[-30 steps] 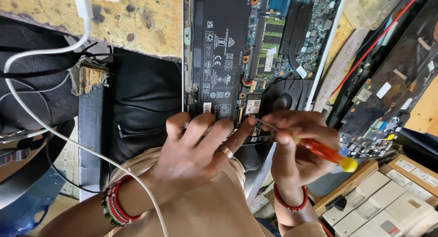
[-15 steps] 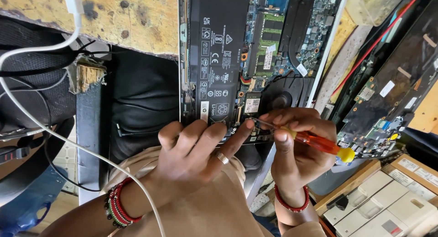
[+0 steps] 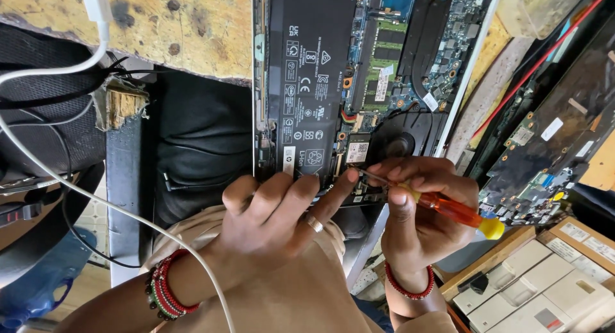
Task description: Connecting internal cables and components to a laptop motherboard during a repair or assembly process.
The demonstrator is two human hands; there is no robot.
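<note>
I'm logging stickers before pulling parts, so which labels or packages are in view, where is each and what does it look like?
Battery: long black slab in the open laptop, white printed symbols down its face.
White sticker: narrow strip on the green memory module, right of the battery.
Small white label: square, on a card above the left hand.
Cardboard boxes: brown with white labels, bottom right.

1. The opened laptop lies on the tabletop.
2. A circuit board lies right of it.
3. A cable crosses to its left.
4. Boxes sit at lower right.
</note>
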